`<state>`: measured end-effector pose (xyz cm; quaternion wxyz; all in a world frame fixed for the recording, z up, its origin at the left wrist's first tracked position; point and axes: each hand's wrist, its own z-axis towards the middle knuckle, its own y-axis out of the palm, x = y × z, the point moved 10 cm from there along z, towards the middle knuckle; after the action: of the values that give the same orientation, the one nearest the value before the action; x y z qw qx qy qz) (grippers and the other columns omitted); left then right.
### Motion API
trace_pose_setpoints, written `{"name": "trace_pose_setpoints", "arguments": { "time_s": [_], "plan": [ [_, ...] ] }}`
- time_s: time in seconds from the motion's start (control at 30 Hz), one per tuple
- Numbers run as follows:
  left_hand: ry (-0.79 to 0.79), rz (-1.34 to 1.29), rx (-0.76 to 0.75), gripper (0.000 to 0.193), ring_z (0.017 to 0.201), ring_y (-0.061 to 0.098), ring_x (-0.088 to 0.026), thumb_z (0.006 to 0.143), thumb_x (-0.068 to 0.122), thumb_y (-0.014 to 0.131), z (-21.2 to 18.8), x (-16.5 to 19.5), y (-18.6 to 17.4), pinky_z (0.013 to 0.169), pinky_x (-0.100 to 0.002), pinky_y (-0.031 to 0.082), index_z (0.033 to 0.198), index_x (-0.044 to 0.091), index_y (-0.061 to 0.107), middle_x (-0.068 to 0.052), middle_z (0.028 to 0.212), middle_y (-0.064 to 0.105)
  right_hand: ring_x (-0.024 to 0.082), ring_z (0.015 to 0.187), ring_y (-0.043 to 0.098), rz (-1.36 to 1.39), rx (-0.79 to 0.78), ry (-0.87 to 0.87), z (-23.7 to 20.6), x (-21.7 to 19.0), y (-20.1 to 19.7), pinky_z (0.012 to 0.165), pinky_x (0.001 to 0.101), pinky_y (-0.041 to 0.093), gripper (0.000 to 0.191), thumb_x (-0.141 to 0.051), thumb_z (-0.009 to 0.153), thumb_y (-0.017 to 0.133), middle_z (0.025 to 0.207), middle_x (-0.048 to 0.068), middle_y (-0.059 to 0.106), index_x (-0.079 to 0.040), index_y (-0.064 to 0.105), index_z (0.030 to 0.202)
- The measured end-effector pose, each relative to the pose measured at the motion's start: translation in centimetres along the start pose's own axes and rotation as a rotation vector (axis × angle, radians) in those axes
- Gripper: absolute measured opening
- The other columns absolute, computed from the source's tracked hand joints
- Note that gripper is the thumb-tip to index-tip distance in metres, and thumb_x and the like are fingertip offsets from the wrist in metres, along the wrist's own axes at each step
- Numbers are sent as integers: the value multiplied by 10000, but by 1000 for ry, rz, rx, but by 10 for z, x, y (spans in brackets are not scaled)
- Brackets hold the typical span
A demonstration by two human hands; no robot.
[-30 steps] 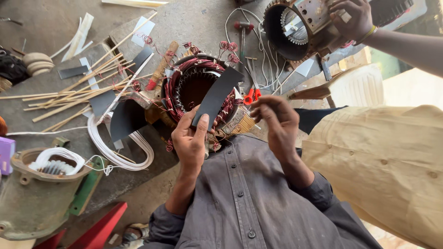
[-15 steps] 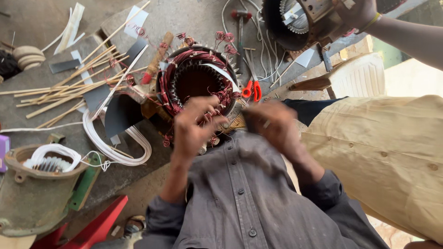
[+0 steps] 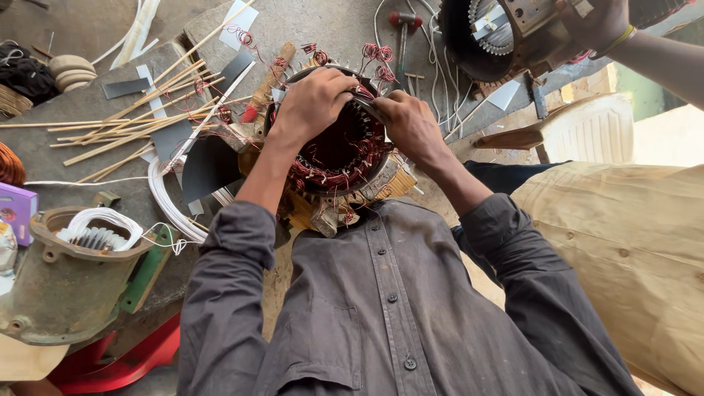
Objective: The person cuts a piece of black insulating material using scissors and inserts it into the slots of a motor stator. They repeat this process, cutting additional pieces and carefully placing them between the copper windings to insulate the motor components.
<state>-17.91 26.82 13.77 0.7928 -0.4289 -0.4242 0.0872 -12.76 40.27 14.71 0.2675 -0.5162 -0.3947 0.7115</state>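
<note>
A motor stator (image 3: 334, 158) with reddish copper windings lies on the bench in front of me. Both my hands are at its far rim. My left hand (image 3: 312, 103) curls over the rim's top left, fingers bent into the bore. Opposite it, at the top right, my right hand (image 3: 411, 126) grips the rim. Between the two hands a dark grey insulation sheet (image 3: 365, 106) shows only as a narrow bent strip, pinched by the fingers of both; the rest is hidden inside the bore. Loose red wire ends (image 3: 378, 59) stick up beyond the stator.
Another person's hand (image 3: 595, 22) holds a second motor housing (image 3: 499, 37) at top right; someone in beige cloth (image 3: 623, 249) is close on my right. Thin wooden sticks (image 3: 132, 121), a dark sheet (image 3: 209, 167), a white wire coil (image 3: 165, 202) and a grey end cover (image 3: 66, 282) lie to the left.
The dark sheet, held up flat over the stator a second ago, is now bent down into the bore. Both hands moved forward onto the far rim.
</note>
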Motion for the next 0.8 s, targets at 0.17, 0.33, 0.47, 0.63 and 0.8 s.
{"name": "trace_pose_setpoints", "arguments": {
  "time_s": [0.17,0.33,0.47,0.63,0.8],
  "plan": [
    [121,11,-232,211,937,709,-279,893,145,704,21,3,19,821,-408,581,1083,107,788,-90,1019,752,283,732,667,-62,-188,115,7,22,31,679,444,562,216,-193,1036,609,917,153,675,-29,736,1093],
    [232,166,-357,111,919,706,-279,923,181,705,28,12,41,841,-426,576,946,123,796,-79,934,744,312,751,669,-92,-118,36,6,11,31,672,450,552,183,-143,985,620,932,167,682,-13,721,1067],
    [414,258,-342,111,929,712,-274,891,107,658,28,29,56,849,-412,581,885,109,769,-86,907,724,352,749,678,-9,-103,107,-10,15,20,692,479,538,191,-159,971,646,876,175,688,-32,725,1090],
    [475,281,-328,106,925,707,-265,876,117,636,25,35,67,809,-387,572,836,81,728,-83,891,712,357,766,692,56,-120,188,-19,29,18,714,463,555,166,-151,981,647,906,178,700,-44,720,1083],
    [444,363,-351,118,916,700,-238,883,123,618,24,27,62,830,-364,570,824,93,715,-74,883,713,367,787,693,-23,-120,175,-12,25,32,712,475,550,160,-109,926,660,933,184,689,-23,693,1056]
  ]
}}
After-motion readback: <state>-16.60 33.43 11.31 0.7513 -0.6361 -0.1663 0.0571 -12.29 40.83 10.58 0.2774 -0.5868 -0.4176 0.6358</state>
